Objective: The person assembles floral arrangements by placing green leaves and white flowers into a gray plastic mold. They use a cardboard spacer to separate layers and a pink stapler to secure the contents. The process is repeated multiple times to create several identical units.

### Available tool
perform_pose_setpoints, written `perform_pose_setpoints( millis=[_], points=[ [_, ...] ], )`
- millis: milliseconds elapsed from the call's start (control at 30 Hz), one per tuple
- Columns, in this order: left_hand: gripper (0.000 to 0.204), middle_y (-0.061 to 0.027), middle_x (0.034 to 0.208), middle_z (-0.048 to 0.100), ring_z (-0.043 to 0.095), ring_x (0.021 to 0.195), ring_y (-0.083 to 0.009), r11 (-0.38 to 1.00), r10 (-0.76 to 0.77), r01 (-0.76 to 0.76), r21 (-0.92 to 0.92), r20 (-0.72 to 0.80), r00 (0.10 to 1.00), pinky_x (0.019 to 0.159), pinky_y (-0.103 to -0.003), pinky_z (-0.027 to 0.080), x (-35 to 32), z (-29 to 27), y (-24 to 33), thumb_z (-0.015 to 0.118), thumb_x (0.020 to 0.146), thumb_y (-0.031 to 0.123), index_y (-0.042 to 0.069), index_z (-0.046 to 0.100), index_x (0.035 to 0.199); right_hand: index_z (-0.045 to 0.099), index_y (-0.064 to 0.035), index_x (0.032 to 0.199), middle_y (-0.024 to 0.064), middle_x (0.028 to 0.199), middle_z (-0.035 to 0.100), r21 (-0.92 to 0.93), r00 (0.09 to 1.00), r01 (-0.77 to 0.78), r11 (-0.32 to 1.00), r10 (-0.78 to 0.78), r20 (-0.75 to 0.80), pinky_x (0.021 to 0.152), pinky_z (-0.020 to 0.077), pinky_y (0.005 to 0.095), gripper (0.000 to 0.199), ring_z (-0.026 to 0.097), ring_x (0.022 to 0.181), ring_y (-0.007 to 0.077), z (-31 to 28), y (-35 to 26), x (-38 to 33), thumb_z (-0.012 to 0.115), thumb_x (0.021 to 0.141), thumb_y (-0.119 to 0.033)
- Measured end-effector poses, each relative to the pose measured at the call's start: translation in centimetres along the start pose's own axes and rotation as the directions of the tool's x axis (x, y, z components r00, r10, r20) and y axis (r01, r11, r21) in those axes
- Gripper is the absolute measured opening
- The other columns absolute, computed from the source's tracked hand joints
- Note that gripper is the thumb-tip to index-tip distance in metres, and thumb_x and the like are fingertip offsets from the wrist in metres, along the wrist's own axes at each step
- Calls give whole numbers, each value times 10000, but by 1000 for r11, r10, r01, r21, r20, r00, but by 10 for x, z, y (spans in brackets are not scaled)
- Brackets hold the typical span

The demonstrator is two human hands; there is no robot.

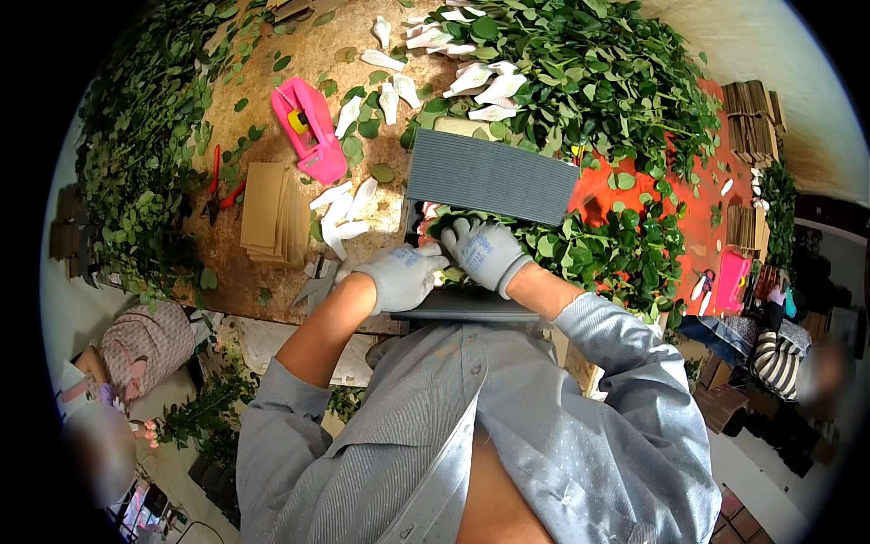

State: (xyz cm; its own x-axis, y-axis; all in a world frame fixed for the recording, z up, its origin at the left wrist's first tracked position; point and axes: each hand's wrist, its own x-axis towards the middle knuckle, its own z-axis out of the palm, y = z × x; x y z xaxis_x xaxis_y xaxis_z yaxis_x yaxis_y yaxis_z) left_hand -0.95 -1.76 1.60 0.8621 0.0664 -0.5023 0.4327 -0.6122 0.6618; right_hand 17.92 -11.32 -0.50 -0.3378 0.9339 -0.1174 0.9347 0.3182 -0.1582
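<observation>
Both my hands wear light grey work gloves and meet at the table's near edge. My left hand [399, 275] is curled, its fingers closed on something small that the glove hides. My right hand [483, 249] rests beside it, fingers bent down onto leafy green stems [580, 249] lying on the table. Just beyond both hands lies a grey ribbed sheet [489, 177]. A dark flat tray edge [471, 308] sits under my wrists.
Big heaps of leafy branches [589, 72] cover the table's far right and left sides. A pink tape dispenser [310, 127], a stack of brown paper sheets [270, 213], white tags [340, 213] and scissors [315, 288] lie to the left. Other people sit at lower left and right.
</observation>
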Motion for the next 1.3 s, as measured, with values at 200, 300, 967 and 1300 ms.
perform_pose_setpoints(
  millis=[200,300,967,1300],
  points=[
    [440,-153,1520,459,566,1247,-374,999,-15,16,37,-31,999,1056,-432,454,2,2,2,450,947,116,39,575,1361,588,-65,1021,145,930,652,-78,993,-90,993,96,74,556,555,418,156,704,732,291,16,12,5,560,908,-168],
    [449,-139,1540,442,562,1261,-362,998,-51,50,35,10,999,1070,-422,447,0,-4,6,437,945,111,41,577,1365,587,-64,1042,143,927,658,-69,994,-71,995,76,74,562,557,423,165,706,740,285,14,15,8,548,917,-165],
    [469,-171,1519,460,532,1299,-357,996,-88,88,-36,-24,996,1100,-408,423,-5,3,6,438,924,87,6,567,1368,565,-87,1092,125,910,659,-114,997,-43,993,51,64,531,538,452,178,711,690,302,23,16,13,535,941,-176],
    [522,-87,1580,405,536,1320,-301,993,-119,119,8,11,993,1082,-392,441,-1,7,1,465,896,103,35,543,1408,532,-66,1146,149,982,643,-95,973,-122,988,137,183,549,551,461,228,718,735,316,24,9,10,525,952,-186]
  ],
)
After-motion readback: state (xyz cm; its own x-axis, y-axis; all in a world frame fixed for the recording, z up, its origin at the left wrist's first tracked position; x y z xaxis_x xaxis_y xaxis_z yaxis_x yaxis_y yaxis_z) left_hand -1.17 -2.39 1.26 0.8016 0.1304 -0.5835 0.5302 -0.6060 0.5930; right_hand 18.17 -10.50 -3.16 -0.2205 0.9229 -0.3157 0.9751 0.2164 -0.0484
